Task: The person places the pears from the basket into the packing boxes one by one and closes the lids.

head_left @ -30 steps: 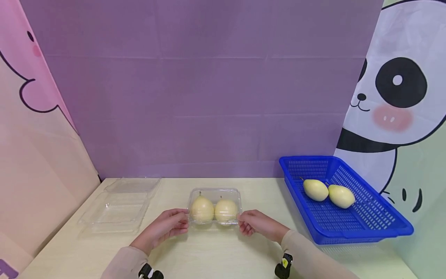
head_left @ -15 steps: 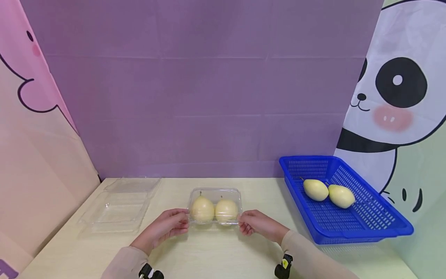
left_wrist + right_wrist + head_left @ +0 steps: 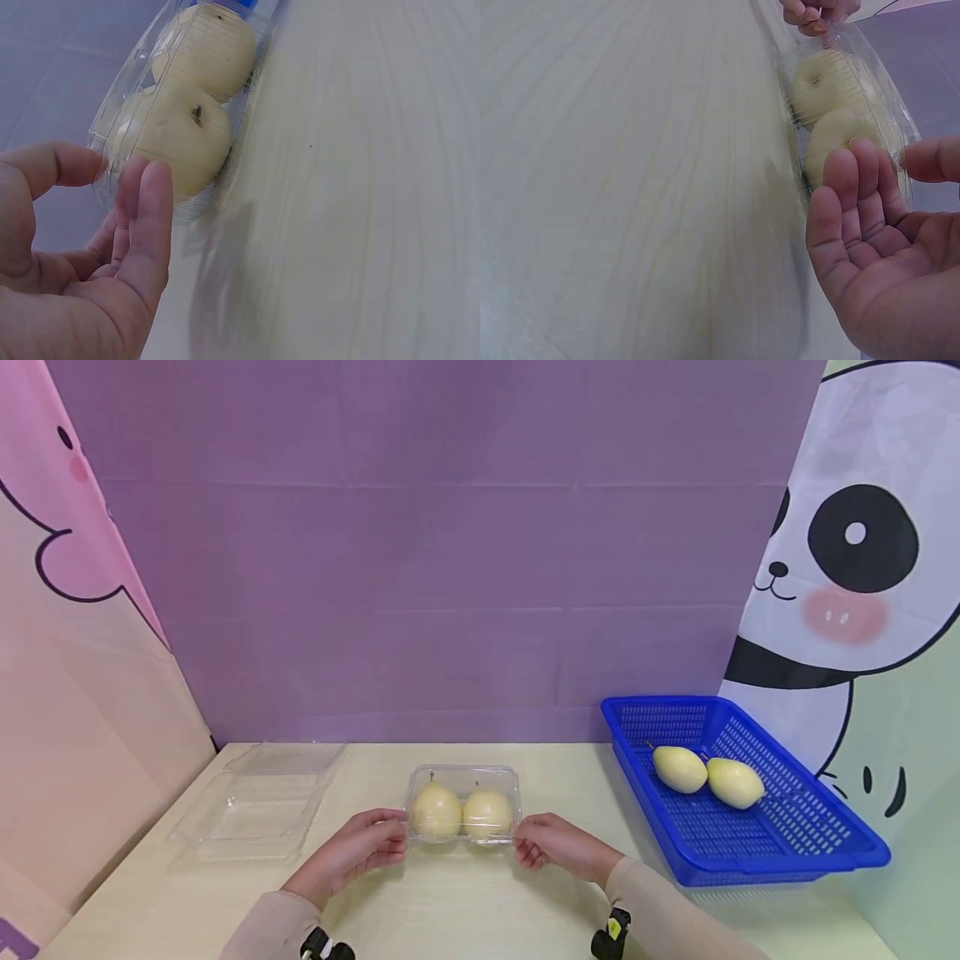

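Observation:
Near the middle of the table stands a clear plastic clamshell box [image 3: 462,767] with its lid down. Two pale yellow pears [image 3: 436,811] sit side by side inside it, stems up in the head view. My left hand [image 3: 360,846] pinches the near left corner of the box's rim between thumb and fingertips. On the opposite side, my right hand [image 3: 557,843] pinches the near right corner in the same way. Both wrist views show the thumb and fingers [image 3: 868,187] at the thin plastic edge, with the pears visible through the wall [image 3: 139,97].
A blue perforated basket [image 3: 787,864] stands at the right, with two more pears [image 3: 736,782] lying in it. Clear plastic clamshell packaging [image 3: 258,806] lies opened out at the left. A purple backdrop [image 3: 465,568] rises behind the table [image 3: 450,910].

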A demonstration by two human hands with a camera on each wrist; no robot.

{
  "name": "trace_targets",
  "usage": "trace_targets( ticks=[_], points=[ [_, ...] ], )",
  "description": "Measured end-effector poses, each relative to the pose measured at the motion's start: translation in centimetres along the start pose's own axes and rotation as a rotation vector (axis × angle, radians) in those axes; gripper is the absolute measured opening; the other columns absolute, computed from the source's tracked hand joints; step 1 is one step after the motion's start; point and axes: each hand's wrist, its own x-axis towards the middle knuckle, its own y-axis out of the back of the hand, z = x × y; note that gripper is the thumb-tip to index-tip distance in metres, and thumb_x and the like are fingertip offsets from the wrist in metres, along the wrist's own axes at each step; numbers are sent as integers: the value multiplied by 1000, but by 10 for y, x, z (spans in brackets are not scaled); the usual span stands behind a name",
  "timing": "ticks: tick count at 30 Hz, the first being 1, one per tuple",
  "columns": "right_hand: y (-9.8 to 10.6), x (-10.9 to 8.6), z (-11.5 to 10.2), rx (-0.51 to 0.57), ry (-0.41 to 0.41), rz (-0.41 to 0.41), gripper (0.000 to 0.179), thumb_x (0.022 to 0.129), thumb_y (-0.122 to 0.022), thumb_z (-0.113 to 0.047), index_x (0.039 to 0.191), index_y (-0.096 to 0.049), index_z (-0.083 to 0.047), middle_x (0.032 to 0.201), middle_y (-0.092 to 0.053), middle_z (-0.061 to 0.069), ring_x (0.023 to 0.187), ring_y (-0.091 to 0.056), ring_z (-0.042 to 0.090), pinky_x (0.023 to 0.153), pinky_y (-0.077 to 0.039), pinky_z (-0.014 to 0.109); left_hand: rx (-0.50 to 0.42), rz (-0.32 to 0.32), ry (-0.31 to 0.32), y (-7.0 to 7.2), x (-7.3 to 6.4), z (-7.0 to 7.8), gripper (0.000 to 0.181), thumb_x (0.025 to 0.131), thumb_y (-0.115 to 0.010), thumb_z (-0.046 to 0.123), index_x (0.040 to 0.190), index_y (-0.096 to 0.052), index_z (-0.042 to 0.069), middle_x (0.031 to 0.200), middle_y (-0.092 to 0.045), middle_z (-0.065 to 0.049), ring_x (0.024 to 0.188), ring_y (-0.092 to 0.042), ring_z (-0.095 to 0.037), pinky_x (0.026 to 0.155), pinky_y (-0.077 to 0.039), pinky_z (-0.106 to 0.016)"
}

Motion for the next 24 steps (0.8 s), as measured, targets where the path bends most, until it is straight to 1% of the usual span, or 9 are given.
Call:
trace_targets(
  ticks=[9, 15, 24],
  points=[
    [0, 1, 1, 0, 0, 4, 26, 103, -49, -20, 94, -57, 2, 81, -58, 3, 72, -55, 13, 69, -51, 26, -15, 7, -14, -1, 0, -1, 52, 95, -55, 7, 137, -38, -18, 97, -59, -13, 82, -62, -16, 75, -58, -24],
    [0, 1, 3, -4, 2, 6, 26, 104, -49, -20, 94, -57, 2, 82, -58, 3, 72, -54, 14, 69, -51, 26, -28, 16, -7, -1, 0, 0, 49, 96, -56, 7, 135, -40, -17, 96, -59, -12, 82, -63, -16, 75, -58, -24],
    [1, 1, 3, 8, -2, -5, 25, 103, -49, -20, 93, -57, 1, 82, -58, 3, 73, -54, 13, 69, -51, 26, -48, 5, 0, -1, 1, 0, 49, 96, -56, 7, 136, -38, -17, 93, -58, -10, 79, -62, -14, 74, -58, -23]
  ],
)
